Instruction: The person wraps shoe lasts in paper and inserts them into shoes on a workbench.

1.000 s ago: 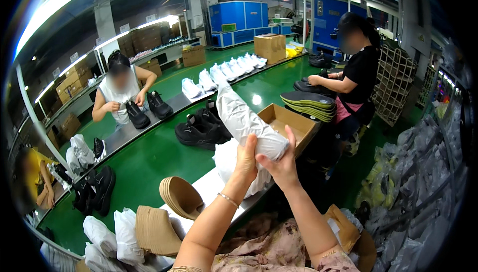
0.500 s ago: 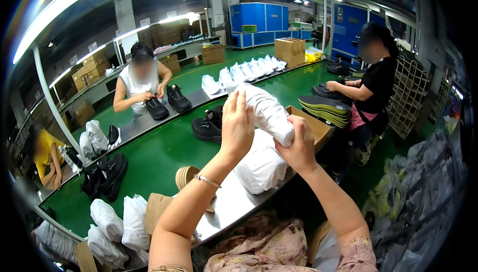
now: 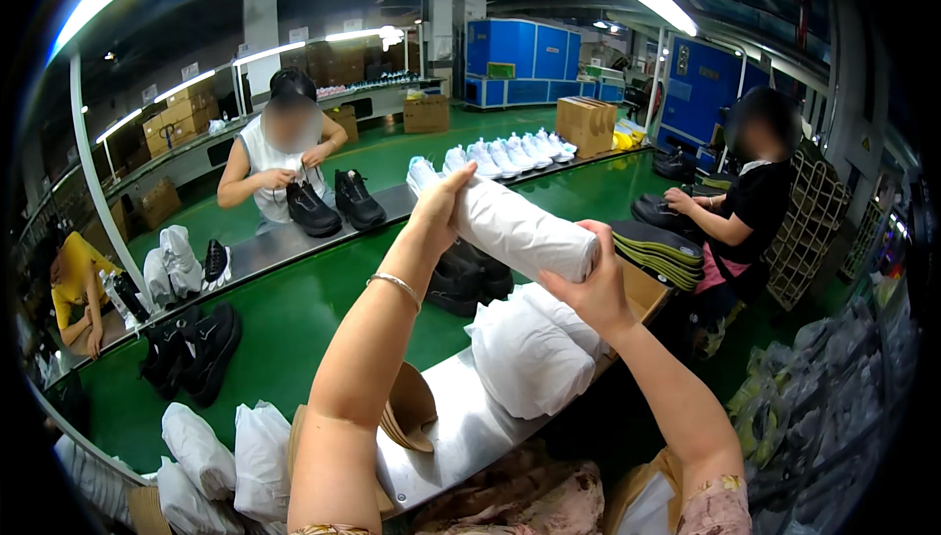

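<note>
A white bundle wrapped in thin paper (image 3: 521,227), shaped like a thick roll, is held slanting in the air between my hands. My left hand (image 3: 440,210) grips its upper left end, with part of the fingers hidden behind it. Around the lower right end, my right hand (image 3: 594,290) is closed with the thumb underneath. What lies inside the paper is hidden. Just below sit larger white paper-wrapped bundles (image 3: 529,354) on the metal bench edge (image 3: 441,457). A pair of black shoes (image 3: 461,280) stands beyond my left forearm, partly covered by it.
Curved brown cardboard pieces (image 3: 410,411) lie beside my left forearm. White wrapped bundles (image 3: 260,462) stand at lower left, black shoes (image 3: 208,349) beyond them. Stacked insoles (image 3: 657,253) and an open carton (image 3: 642,292) are at right. Two co-workers handle black shoes across the green belt (image 3: 323,339).
My left hand has gone from lying flat against the bundle to gripping its end. The bundle now looks smoother and rounder. The whole view has shifted slightly.
</note>
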Available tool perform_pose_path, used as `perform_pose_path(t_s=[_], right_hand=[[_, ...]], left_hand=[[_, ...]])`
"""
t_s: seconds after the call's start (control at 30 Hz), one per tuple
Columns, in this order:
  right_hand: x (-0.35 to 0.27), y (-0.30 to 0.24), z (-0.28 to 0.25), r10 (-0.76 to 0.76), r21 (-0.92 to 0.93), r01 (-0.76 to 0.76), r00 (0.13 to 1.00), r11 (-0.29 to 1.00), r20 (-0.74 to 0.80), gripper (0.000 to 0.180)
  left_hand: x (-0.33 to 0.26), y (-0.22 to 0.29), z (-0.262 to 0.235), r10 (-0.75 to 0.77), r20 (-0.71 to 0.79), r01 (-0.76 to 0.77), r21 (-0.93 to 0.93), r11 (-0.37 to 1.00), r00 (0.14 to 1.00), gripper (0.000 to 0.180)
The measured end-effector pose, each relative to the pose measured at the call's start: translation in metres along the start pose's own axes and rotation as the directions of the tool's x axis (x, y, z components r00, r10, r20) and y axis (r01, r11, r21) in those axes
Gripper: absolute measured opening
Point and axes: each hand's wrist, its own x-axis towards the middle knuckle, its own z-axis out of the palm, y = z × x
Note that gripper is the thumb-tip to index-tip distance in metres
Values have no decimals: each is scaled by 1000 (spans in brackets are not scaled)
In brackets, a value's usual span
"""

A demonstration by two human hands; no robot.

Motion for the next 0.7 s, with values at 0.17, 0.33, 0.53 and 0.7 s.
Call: perform_pose_path(t_s=[0.17,0.33,0.53,0.7], right_hand=[[21,8,39,295,462,-264,956,847,5,58],[44,9,61,528,633,-496,834,594,159,58],[74,27,78,603,562,-569,784,600,149,57],[85,63,85,426,409,-434,897,803,115,54]], left_hand=[[22,8,-3,55,46,-41,-253,967,997,23],[61,-6,-26,136,-224,-184,-213,959,965,24],[94,-19,-43,222,-375,-296,-152,943,900,26],[120,-35,-65,236,-315,-310,-208,928,919,32]])
